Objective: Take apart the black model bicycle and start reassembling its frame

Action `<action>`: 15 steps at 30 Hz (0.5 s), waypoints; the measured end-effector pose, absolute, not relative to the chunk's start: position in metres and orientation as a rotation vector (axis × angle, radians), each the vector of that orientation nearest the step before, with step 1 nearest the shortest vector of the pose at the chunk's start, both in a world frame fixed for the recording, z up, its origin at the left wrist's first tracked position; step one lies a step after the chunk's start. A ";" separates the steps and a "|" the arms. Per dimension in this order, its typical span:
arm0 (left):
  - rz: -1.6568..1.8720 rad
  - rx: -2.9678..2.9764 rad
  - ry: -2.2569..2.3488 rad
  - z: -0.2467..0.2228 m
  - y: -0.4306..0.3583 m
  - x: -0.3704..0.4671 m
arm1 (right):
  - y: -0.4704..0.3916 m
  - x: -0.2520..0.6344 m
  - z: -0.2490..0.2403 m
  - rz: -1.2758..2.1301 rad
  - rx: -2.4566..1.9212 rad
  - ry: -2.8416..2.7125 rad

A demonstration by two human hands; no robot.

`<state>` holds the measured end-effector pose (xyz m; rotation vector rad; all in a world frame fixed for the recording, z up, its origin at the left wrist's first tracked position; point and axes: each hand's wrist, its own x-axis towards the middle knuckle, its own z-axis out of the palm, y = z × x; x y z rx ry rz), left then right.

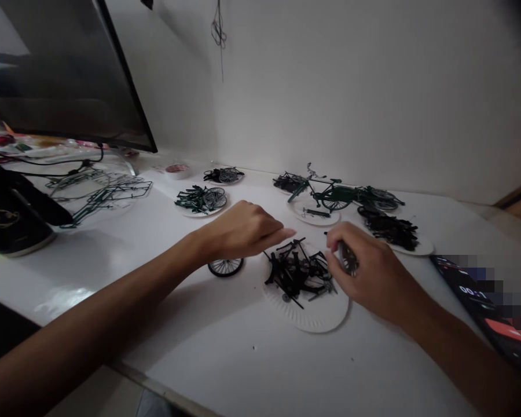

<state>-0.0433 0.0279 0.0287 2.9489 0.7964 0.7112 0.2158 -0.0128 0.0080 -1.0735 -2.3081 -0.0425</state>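
Note:
My left hand (247, 230) is over the table, back upward, its fingers folded and the tips pointing right; whatever they hold, if anything, is hidden. Just under it a small black spoked bicycle wheel (226, 267) lies flat on the table, partly covered by the hand. A white paper plate (316, 321) carries a heap of black model bicycle parts (295, 272) between my hands. At the plate's right edge my right hand (367, 272) is curled round a small dark, greyish part (347, 259), whose kind I cannot make out.
Behind stand a dark green model bicycle (325, 191) and plates of parts, including green pieces with wheels (200, 200) and black pieces (391, 229). A phone (477, 301) lies right. Left are a monitor (69, 75), green frames (108, 197) and a black container (13, 214).

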 end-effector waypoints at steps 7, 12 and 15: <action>0.359 3.070 0.650 0.021 0.013 -0.028 | -0.022 0.232 0.012 -0.086 -1.183 -2.700; 0.289 3.003 0.633 0.016 0.014 -0.027 | -0.024 0.229 0.006 -0.085 -1.220 -2.726; 0.298 3.013 0.625 0.015 0.018 -0.029 | -0.024 0.228 0.006 -0.095 -1.239 -2.715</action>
